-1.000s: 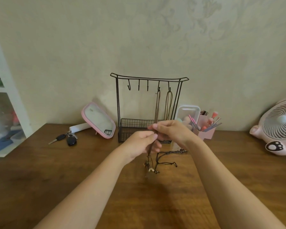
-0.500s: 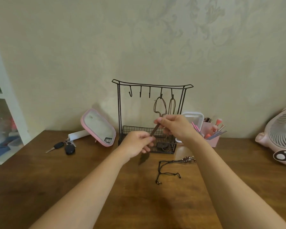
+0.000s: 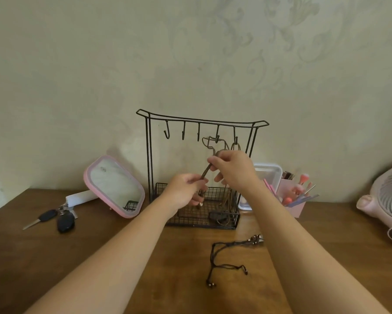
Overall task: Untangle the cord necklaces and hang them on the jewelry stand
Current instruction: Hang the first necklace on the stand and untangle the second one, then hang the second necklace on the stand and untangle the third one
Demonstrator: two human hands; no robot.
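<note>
Both hands pinch a brown cord (image 3: 206, 172): left hand (image 3: 184, 193) low, right hand (image 3: 232, 168) high, its loop at the stand (image 3: 148, 155) hook.

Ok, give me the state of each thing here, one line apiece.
jewelry stand: upright, three left hooks bare.
brown cord necklace: loop at the fourth hook, held in both hands.
left hand: grips its lower part.
right hand: pinches it higher up.
black cord necklace: lying loose on the table.
mirror: propped, tilted.
keys: lying flat.
</note>
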